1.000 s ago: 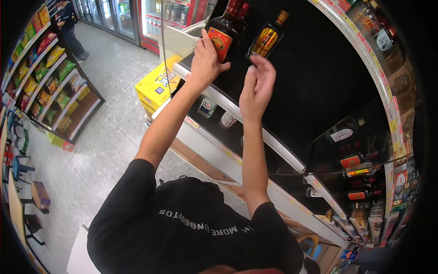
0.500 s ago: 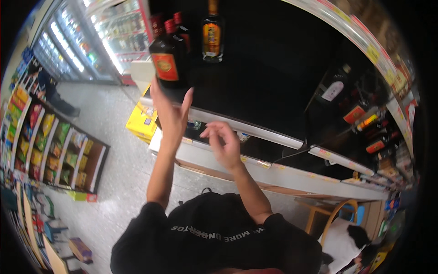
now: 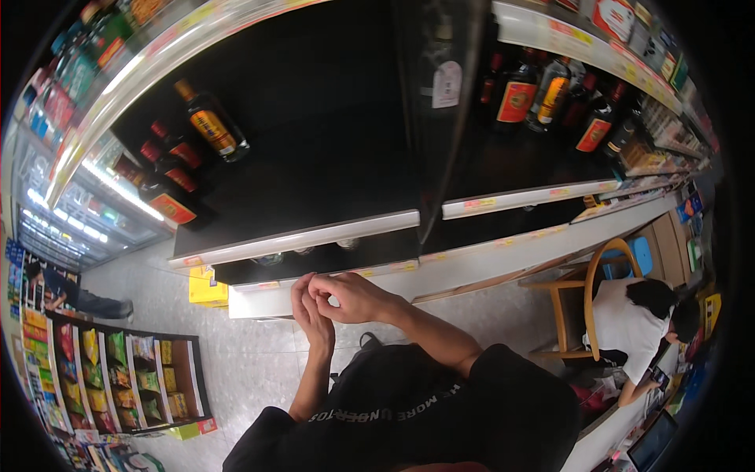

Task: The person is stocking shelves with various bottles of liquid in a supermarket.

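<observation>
The left hand (image 3: pixel 314 316) and right hand (image 3: pixel 360 299) are meeting at curled fingers (whether pinching anything, I cannot tell), while red-labelled bottles (image 3: pixel 171 171) are standing ahead-left, well apart.

From its front edge, the black shelf (image 3: pixel 314 185) offers a hand open passage through the middle, though how far back is hard to judge in the dark. Red-labelled bottles (image 3: pixel 177 175) crowd its left end, a yellow-labelled bottle (image 3: pixel 211 130) stands just beside them, and an upright divider (image 3: pixel 432 165) bars the right edge.
</observation>
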### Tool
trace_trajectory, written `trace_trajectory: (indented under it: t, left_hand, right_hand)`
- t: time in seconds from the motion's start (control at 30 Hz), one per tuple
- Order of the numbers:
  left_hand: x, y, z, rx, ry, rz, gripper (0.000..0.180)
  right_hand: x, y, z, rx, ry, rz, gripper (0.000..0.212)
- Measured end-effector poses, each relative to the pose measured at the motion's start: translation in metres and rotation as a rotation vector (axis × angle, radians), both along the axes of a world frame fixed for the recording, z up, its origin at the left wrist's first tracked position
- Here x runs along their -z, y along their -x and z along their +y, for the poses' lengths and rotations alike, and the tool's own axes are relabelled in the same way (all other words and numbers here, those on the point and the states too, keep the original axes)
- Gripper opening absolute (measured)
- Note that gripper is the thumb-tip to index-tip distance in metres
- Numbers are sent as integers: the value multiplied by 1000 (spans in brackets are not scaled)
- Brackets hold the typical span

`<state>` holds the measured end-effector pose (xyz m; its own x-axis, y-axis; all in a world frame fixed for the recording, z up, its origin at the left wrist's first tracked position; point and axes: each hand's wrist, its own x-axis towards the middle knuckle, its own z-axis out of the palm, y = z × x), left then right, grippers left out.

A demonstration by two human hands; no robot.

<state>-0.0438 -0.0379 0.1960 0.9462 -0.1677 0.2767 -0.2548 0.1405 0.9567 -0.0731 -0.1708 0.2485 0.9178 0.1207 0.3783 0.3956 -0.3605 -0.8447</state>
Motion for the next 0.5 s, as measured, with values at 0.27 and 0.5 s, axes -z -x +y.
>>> trace_trajectory:
  t: [0.27,0.5]
  left_hand:
    - [13,61,-84,357,26,177,30]
    - [21,130,-156,596,-61,218,25]
  right_hand:
    - [-17,90,-116,-20,82,203,18]
    - [-74,142,-242,130,-93,-76,11]
